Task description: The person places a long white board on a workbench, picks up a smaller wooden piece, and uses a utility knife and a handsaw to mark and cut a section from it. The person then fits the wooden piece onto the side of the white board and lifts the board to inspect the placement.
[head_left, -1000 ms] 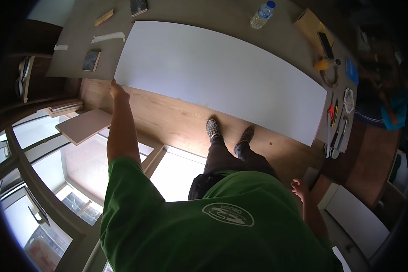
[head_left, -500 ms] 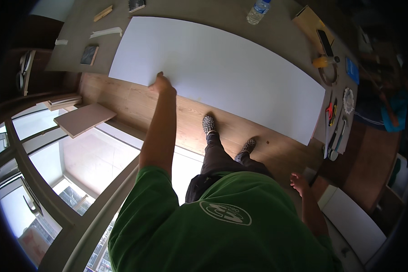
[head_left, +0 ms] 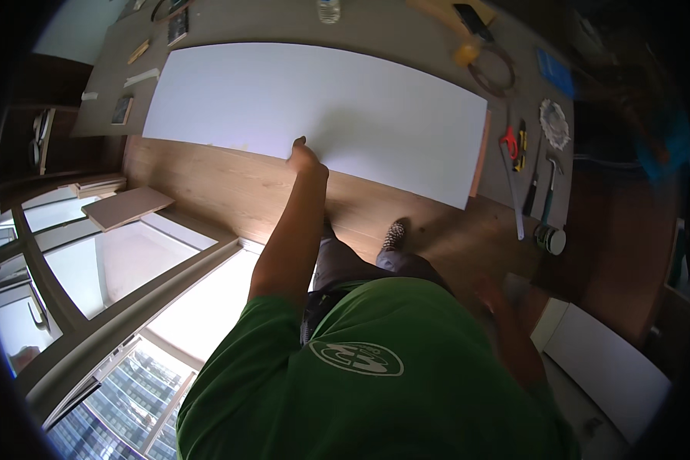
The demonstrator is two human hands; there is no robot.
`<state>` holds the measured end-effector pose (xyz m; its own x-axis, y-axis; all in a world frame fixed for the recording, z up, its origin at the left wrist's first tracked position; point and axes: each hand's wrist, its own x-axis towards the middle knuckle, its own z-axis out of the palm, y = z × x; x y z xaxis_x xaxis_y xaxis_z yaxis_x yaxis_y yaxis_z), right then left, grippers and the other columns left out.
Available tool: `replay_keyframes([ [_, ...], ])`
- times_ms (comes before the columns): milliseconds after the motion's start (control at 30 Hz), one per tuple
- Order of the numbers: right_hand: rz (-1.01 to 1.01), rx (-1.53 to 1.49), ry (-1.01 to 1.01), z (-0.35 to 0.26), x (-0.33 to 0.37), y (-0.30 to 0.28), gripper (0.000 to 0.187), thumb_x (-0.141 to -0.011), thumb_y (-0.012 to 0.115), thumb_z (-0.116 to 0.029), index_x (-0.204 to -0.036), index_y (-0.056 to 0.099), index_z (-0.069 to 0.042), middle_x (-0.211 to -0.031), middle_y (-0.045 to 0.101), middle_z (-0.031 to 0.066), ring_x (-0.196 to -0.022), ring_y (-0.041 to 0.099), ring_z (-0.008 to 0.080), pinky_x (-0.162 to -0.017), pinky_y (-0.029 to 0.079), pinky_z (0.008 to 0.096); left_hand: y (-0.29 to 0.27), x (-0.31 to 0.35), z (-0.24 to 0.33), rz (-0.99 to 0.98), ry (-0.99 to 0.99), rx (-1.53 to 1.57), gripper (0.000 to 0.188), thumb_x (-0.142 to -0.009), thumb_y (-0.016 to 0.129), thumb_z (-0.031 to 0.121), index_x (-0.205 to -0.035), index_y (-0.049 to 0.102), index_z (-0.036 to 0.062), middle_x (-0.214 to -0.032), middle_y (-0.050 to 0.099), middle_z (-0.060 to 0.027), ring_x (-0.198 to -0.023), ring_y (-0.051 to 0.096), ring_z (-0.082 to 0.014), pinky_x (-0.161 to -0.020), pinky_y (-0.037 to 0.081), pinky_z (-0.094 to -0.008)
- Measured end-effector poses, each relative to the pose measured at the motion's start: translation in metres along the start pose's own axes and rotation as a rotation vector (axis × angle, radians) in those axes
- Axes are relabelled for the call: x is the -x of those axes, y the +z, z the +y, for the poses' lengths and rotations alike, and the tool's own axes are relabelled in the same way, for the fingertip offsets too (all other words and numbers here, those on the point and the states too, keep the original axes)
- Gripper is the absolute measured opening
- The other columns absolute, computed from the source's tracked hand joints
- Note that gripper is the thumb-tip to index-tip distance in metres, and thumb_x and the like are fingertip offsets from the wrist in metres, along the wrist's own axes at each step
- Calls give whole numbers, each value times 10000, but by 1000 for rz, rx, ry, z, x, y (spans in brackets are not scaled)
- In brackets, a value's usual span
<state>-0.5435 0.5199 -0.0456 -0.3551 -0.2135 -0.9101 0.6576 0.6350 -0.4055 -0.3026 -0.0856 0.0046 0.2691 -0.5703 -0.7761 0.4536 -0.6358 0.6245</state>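
- Nearest is the green cloth shirt [head_left: 360,383], soft and creased, with a pale oval print.
- The right hand [head_left: 489,295] is low beside the body, dim and badly blurred; how far its grip is open I cannot tell.
- Beyond the legs, a speckled shoe [head_left: 393,236] stands on the wood-grained floor [head_left: 230,165]; the other foot is largely hidden by the left forearm.
- The left hand [head_left: 305,159] touches the near long edge of the white panel [head_left: 307,100], one digit on the top face; the other fingers are partly hidden, so I cannot tell whether the grip closes on it or only rests there.
- That smooth, flat, oblong sheet lies on the dull grey-brown bench [head_left: 245,27]; a reddish-brown strip [head_left: 480,157] shows along its right end.
- To its right are a hammer [head_left: 550,184], a yellow-and-black cutter [head_left: 521,146] and a crinkled, whitish dish [head_left: 554,123].
- Farthest, a clear bottle [head_left: 330,10] is cut off by the upper edge; a dark phone [head_left: 474,21] lies near a blurred orange bottle [head_left: 466,54].
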Motion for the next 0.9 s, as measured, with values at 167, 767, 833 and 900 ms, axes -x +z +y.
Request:
replay_keyframes([
  [167,-50,42,-62,43,6,-106,301,-1036,560,-212,-1319,595,-118,-1168,667,27,-993,641,142,-823,541,358,24,97,-134,-216,-183,-131,550,-931,614,185,-1409,471,-47,-1389,536,-191,-1243,552,-326,-1049,458,-450],
  [767,-13,541,-515,64,62,-83,315,-1064,497,-248,-1293,653,-99,-927,685,53,-865,663,201,-757,538,351,18,252,-353,-1587,278,-1733,378,-972,570,390,-1213,697,129,-1246,677,-200,-1299,558,-332,-1063,455,-477],
  [833,-101,686,-426,20,35,-58,361,-1086,473,-299,-1378,592,-124,-997,645,58,-929,650,205,-812,530,371,0,229,-360,-1707,681,-1836,341,-978,545,336,-1196,711,131,-1234,685,-196,-1278,572,-363,-1084,424,-526],
  [900,-98,-107,-227,-22,29,13,436,-1094,441,-381,-1464,488,-155,-1130,593,56,-992,620,215,-864,515,390,-20,220,-357,-1714,817,-1820,331,-980,529,301,-1194,714,130,-1210,694,-190,-1257,585,-382,-1099,396,-570],
])
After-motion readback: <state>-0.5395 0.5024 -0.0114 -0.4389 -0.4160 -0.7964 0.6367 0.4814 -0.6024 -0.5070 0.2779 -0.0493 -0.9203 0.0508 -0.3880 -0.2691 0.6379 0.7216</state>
